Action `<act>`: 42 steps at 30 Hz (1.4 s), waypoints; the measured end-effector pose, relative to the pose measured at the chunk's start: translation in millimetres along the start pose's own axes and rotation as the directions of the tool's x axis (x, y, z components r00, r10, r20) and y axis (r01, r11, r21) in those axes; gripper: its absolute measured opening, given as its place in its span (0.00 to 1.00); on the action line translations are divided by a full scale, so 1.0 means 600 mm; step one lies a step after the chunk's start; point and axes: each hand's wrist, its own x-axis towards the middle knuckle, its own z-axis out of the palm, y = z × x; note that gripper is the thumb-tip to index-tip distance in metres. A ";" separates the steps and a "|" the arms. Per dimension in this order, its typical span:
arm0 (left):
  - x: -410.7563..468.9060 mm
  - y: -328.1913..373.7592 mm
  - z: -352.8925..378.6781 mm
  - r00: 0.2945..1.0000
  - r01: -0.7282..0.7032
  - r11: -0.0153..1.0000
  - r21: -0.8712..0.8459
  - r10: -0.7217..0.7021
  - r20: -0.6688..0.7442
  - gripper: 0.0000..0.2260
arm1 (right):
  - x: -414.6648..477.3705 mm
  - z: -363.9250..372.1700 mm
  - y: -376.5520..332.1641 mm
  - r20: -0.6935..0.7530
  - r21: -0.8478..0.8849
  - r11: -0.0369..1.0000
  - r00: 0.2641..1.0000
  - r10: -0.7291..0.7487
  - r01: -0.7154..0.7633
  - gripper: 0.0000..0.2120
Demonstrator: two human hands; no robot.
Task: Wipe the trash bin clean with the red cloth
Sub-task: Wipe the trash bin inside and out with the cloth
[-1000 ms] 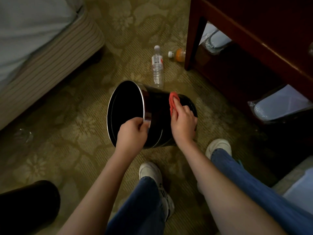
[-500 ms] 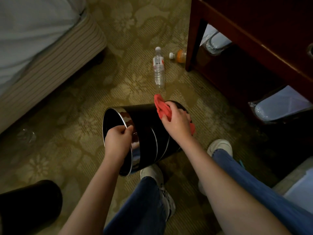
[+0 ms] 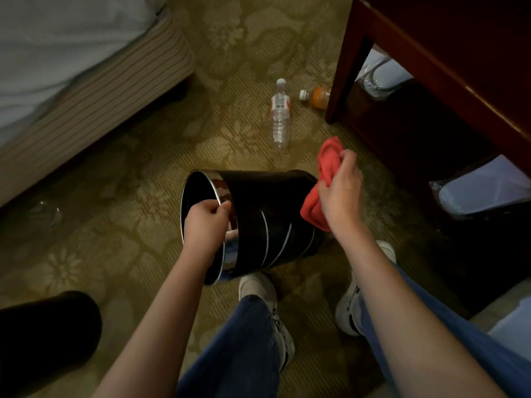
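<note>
The black trash bin (image 3: 267, 216) with a chrome rim is tipped on its side above the carpet, its mouth facing left. My left hand (image 3: 205, 222) grips the chrome rim on the near side. My right hand (image 3: 342, 193) holds the bunched red cloth (image 3: 321, 179) at the bin's bottom end, at the right. Part of the cloth sticks up above my fingers and part hangs below, against the bin's base edge.
A clear water bottle (image 3: 280, 116) and an orange bottle (image 3: 317, 96) lie on the patterned carpet beyond the bin. A dark wooden table (image 3: 448, 70) stands at right, a bed (image 3: 80, 70) at left. A black object (image 3: 46, 337) sits lower left. My feet are just below the bin.
The bin has turned further onto its side and come lower in view. My right hand has slid with the cloth from the bin's side wall to its bottom end at right.
</note>
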 end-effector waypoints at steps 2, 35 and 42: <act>0.000 -0.001 -0.001 1.000 0.006 1.000 -0.023 -0.006 0.013 0.11 | -0.005 -0.002 -0.006 -0.031 -0.069 0.997 0.999 -0.026 0.024 0.23; 0.015 -0.022 -0.004 0.998 -0.060 0.998 -0.007 0.061 0.026 0.15 | -0.183 0.101 -0.039 0.175 0.207 0.863 0.851 -0.496 0.461 0.25; 0.014 -0.025 -0.006 0.995 -0.076 0.997 -0.024 0.078 0.056 0.16 | -0.132 0.113 0.022 0.159 0.034 0.943 0.930 -0.332 0.331 0.23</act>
